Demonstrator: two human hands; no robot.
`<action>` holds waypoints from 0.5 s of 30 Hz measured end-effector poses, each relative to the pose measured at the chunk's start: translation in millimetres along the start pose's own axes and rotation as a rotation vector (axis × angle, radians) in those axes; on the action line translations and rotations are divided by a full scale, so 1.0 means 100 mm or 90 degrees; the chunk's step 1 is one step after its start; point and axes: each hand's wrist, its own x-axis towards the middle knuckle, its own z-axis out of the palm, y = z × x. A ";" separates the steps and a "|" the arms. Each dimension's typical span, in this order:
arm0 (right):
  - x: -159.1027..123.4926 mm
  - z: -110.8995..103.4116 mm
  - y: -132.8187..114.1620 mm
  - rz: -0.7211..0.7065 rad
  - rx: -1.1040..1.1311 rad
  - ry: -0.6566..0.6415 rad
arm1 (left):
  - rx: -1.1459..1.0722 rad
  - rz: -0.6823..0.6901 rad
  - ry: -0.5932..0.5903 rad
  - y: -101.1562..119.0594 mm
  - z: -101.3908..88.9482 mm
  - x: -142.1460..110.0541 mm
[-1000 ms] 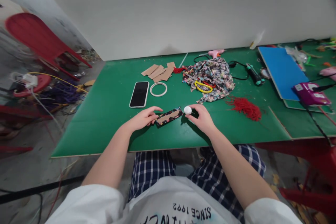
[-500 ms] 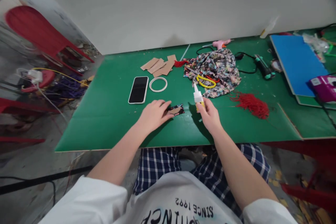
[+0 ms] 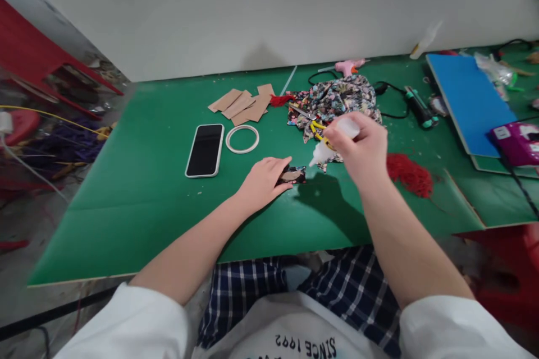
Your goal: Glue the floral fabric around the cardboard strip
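My left hand (image 3: 266,180) holds down a small cardboard piece wrapped in floral fabric (image 3: 297,174) on the green table. Its fingers lie along the far edge and the thumb along the near edge, with bare cardboard showing in the middle. In the air to the right, my right hand (image 3: 362,143) is closed around a white glue bottle (image 3: 324,152). The bottle is tipped over, its nozzle pointing down and left, just right of the fabric-wrapped piece and apart from it. Yellow-handled scissors (image 3: 316,125) lie behind the bottle, partly hidden by it.
A phone (image 3: 205,150), a white ring (image 3: 243,139) and several cardboard pieces (image 3: 240,106) lie on the left. Floral fabric (image 3: 345,95), a pink glue gun (image 3: 349,67) and red tassel threads (image 3: 409,175) are behind and right. A blue board (image 3: 469,104) lies farther right.
My right hand has lifted and turned the glue bottle from nozzle up to nozzle down, beside the fabric-wrapped piece. My left hand stays on that piece. The view has shifted a little.
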 end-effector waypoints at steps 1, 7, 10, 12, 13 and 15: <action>-0.02 0.06 0.04 0.010 -0.017 0.004 | 0.016 0.001 0.015 -0.03 0.01 -0.01; -0.10 0.34 0.27 0.010 -0.094 -0.017 | 0.040 0.001 0.047 -0.08 0.04 -0.07; -0.08 0.43 0.36 0.002 -0.186 -0.032 | 0.037 0.000 0.033 -0.06 0.05 -0.05; -0.08 0.46 0.42 -0.008 -0.233 -0.039 | 0.037 -0.004 0.029 -0.05 0.06 -0.04; -0.08 0.46 0.43 -0.025 -0.234 -0.029 | 0.039 -0.005 0.029 -0.05 0.06 -0.04; -0.10 0.46 0.44 -0.063 -0.225 0.002 | 0.042 -0.006 0.028 -0.05 0.06 -0.04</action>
